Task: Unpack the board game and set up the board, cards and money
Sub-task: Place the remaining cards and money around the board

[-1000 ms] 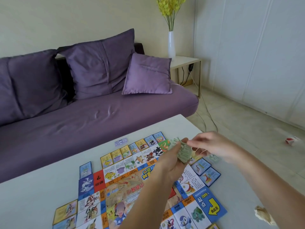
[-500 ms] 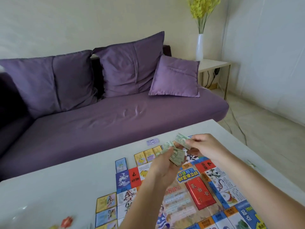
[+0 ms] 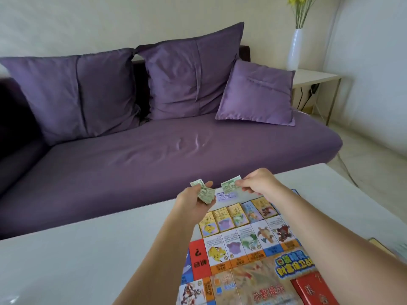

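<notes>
Hands have drawn apart: the right hand (image 3: 257, 183) pinches one green banknote (image 3: 229, 186), now clear of the wad of banknotes (image 3: 204, 193) gripped by the left hand (image 3: 191, 203). Between them a purple banknote (image 3: 226, 196) lies on the white table (image 3: 88, 249). Both forearms cross the game board (image 3: 253, 249).

Note (image 3: 230, 186) prob. off stack (image 3: 206, 194) now
</notes>
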Demonstrator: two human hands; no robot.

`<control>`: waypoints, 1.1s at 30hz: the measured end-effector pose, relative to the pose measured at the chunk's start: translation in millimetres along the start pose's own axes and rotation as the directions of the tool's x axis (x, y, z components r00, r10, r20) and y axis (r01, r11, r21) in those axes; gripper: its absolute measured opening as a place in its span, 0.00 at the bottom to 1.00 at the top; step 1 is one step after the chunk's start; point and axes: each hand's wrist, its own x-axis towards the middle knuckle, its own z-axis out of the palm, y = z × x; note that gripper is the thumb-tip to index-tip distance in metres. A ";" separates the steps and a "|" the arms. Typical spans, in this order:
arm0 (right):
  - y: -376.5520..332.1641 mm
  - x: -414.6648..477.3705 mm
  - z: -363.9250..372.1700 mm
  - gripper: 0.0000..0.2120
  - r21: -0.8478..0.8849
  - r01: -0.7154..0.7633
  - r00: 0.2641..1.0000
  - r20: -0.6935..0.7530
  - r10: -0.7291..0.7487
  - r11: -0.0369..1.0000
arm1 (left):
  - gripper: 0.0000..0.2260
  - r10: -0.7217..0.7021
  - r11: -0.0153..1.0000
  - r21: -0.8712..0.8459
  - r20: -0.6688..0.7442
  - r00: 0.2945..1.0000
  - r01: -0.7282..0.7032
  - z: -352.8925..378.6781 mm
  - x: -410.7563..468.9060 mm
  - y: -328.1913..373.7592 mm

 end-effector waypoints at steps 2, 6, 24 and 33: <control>2.7 11.1 11.0 0.16 -0.023 -0.045 0.999 -0.019 0.045 0.999 | 0.16 -0.014 1.000 0.012 -0.012 1.000 0.014 -2.7 10.5 -1.7; 8.4 25.2 25.0 0.23 -0.068 -0.095 0.995 -0.048 0.092 0.993 | 0.17 -0.037 0.999 0.004 0.005 0.999 0.037 -6.4 21.2 -5.3; -11.9 20.9 39.8 0.22 -0.511 0.220 0.967 0.228 -0.116 0.831 | 0.16 -0.056 0.998 0.009 0.010 0.998 0.056 -15.8 22.5 -5.5; -8.5 29.0 50.0 0.17 -0.497 0.199 0.975 0.188 -0.118 0.844 | 0.16 -0.046 0.996 -0.075 -0.043 0.998 0.043 -4.4 16.7 -3.7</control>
